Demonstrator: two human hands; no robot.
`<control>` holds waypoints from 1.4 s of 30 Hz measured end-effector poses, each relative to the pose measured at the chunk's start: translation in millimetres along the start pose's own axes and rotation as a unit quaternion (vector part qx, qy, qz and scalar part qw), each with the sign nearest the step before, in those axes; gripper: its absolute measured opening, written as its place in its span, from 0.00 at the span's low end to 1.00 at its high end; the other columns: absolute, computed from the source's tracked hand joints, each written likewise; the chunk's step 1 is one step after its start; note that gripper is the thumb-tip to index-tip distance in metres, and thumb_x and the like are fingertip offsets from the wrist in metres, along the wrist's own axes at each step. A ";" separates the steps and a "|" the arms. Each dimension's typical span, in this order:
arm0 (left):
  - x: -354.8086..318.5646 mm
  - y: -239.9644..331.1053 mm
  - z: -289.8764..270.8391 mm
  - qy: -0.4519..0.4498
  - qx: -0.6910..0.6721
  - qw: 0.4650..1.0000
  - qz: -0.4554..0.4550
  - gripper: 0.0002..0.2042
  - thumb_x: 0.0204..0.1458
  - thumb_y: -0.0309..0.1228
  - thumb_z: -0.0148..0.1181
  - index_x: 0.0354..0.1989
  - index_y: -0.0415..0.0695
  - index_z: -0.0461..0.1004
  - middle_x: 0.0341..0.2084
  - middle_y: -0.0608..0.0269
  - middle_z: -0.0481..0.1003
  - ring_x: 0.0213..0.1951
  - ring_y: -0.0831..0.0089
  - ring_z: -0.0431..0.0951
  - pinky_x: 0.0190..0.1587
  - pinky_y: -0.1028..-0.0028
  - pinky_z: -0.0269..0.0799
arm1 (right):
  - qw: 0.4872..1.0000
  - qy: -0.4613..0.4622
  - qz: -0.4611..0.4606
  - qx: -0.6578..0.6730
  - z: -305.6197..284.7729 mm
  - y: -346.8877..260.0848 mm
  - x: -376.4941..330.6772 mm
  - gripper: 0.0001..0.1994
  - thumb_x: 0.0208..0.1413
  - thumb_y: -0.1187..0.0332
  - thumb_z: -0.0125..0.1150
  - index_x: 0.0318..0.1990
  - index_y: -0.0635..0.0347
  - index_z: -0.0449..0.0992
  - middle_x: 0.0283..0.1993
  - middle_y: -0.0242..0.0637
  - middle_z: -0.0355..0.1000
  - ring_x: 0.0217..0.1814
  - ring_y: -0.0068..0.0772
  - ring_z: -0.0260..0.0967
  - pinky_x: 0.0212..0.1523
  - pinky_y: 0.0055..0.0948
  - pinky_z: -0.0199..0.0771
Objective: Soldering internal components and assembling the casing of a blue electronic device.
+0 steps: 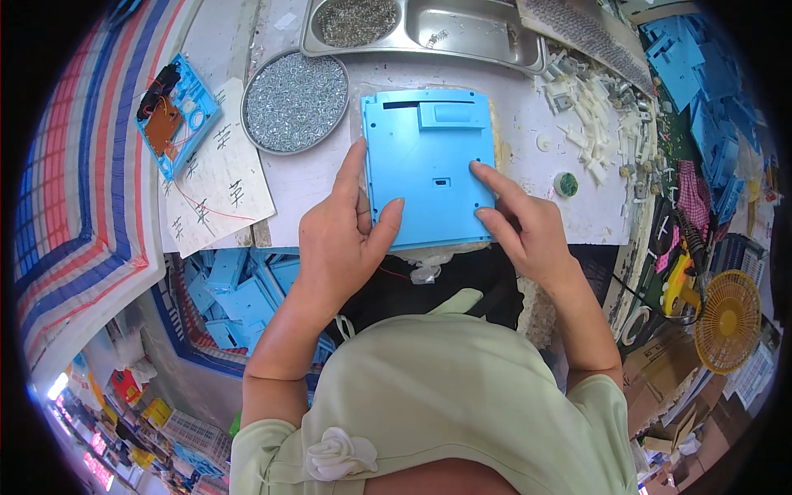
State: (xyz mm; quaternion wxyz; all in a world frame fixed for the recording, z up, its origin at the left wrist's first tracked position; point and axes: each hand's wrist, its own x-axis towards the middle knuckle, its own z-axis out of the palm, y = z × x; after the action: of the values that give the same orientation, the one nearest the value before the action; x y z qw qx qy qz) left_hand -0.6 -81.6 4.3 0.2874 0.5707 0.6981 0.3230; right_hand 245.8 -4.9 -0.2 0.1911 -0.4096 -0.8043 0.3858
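A flat blue plastic case (421,165) lies in front of me at the near edge of the table. Its upper face has a raised rectangular part, a narrow slot and a small rectangular hole. My left hand (346,223) grips its left edge, the index finger along the side and the thumb on the face. At the right edge, my right hand (528,223) holds it with thumb and index finger near the corner holes. A padded, plastic-wrapped support (450,252) shows beneath the case; the fingers under its edges are partly hidden.
A round tray of small screws (297,103) and a metal tray (487,37) with springs stand behind. At left lies an opened blue case (177,115) with wires, on a paper sheet (223,206). White plastic parts (590,124) and a small green-topped round item (566,184) lie right.
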 end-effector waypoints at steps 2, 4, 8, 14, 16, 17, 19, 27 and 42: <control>-5.1 -6.2 3.4 0.004 0.003 1.000 -0.012 0.31 0.56 0.28 0.65 0.69 0.37 0.64 0.15 0.71 0.59 0.19 0.82 0.60 0.24 0.79 0.58 | 0.995 0.005 -0.043 -0.093 1.7 -3.2 -3.0 0.28 0.61 0.68 0.65 0.70 0.50 0.68 0.18 0.40 0.69 0.19 0.42 0.70 0.25 0.37 0.69; -7.6 -10.8 6.1 0.006 0.017 1.000 -0.005 0.31 0.56 0.31 0.67 0.68 0.35 0.64 0.15 0.66 0.64 0.18 0.74 0.66 0.24 0.73 0.64 | 0.985 -0.015 -0.051 -0.167 3.3 -9.0 -5.6 0.29 0.61 0.69 0.65 0.70 0.49 0.67 0.17 0.40 0.68 0.18 0.43 0.69 0.24 0.39 0.68; -5.5 -11.3 4.3 0.001 -0.015 1.000 0.012 0.31 0.56 0.31 0.68 0.67 0.36 0.65 0.17 0.62 0.68 0.19 0.68 0.70 0.26 0.70 0.69 | 0.959 -0.072 -0.061 -0.269 -12.0 -21.4 1.7 0.28 0.61 0.66 0.64 0.70 0.50 0.68 0.14 0.40 0.67 0.15 0.45 0.69 0.20 0.42 0.68; 38.6 -50.3 -51.1 0.085 0.028 0.994 0.057 0.15 0.54 0.28 0.68 0.50 0.43 0.81 0.20 0.65 0.68 0.25 0.75 0.69 0.31 0.75 0.67 | 0.891 -0.208 -0.098 -0.390 -40.8 -65.1 41.5 0.20 0.58 0.62 0.64 0.56 0.56 0.78 0.19 0.42 0.74 0.21 0.48 0.74 0.24 0.44 0.73; 63.2 -68.3 -62.3 0.158 0.204 0.959 0.120 0.09 0.52 0.29 0.68 0.40 0.43 0.83 0.23 0.64 0.73 0.30 0.68 0.74 0.37 0.68 0.69 | 0.860 -0.267 -0.126 -0.417 -47.0 -82.5 65.9 0.14 0.56 0.62 0.64 0.47 0.56 0.81 0.22 0.44 0.75 0.26 0.49 0.76 0.27 0.46 0.75; 69.7 -73.1 -68.0 0.190 0.290 0.926 0.150 0.06 0.51 0.29 0.68 0.35 0.43 0.83 0.25 0.63 0.75 0.33 0.65 0.76 0.39 0.65 0.70 | 0.842 -0.294 -0.139 -0.431 -49.9 -90.5 79.4 0.11 0.55 0.63 0.65 0.42 0.57 0.82 0.23 0.45 0.76 0.28 0.49 0.77 0.29 0.46 0.76; 70.2 -76.5 -71.5 0.141 0.286 0.941 0.110 0.05 0.49 0.30 0.68 0.32 0.43 0.82 0.27 0.61 0.77 0.37 0.60 0.76 0.43 0.60 0.69 | 0.836 -0.316 -0.198 -0.403 -49.0 -100.3 119.8 0.08 0.53 0.64 0.65 0.35 0.57 0.81 0.25 0.45 0.76 0.30 0.50 0.78 0.32 0.48 0.77; 86.2 -80.7 -60.3 0.186 0.226 0.950 0.112 0.06 0.52 0.32 0.66 0.30 0.43 0.79 0.27 0.58 0.75 0.36 0.57 0.76 0.41 0.60 0.67 | 0.831 -0.076 -0.389 -0.389 78.6 -62.5 243.2 0.04 0.50 0.67 0.65 0.30 0.53 0.84 0.34 0.30 0.79 0.50 0.36 0.72 0.47 0.39 0.72; 74.3 -27.7 -21.8 0.066 -0.002 0.990 0.123 0.10 0.54 0.32 0.66 0.28 0.40 0.74 0.25 0.55 0.72 0.30 0.57 0.74 0.35 0.62 0.70 | 0.960 -0.075 -0.252 -0.092 -22.2 -43.2 189.2 0.04 0.55 0.71 0.64 0.35 0.62 0.80 0.34 0.37 0.77 0.40 0.42 0.74 0.45 0.40 0.74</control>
State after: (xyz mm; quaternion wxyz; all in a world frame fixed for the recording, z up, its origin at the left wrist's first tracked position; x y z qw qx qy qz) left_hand -48.0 -15.2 -6.1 0.2003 0.6293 0.6391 0.3942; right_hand 125.7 142.1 45.7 0.1826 -0.1792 -0.9254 0.2797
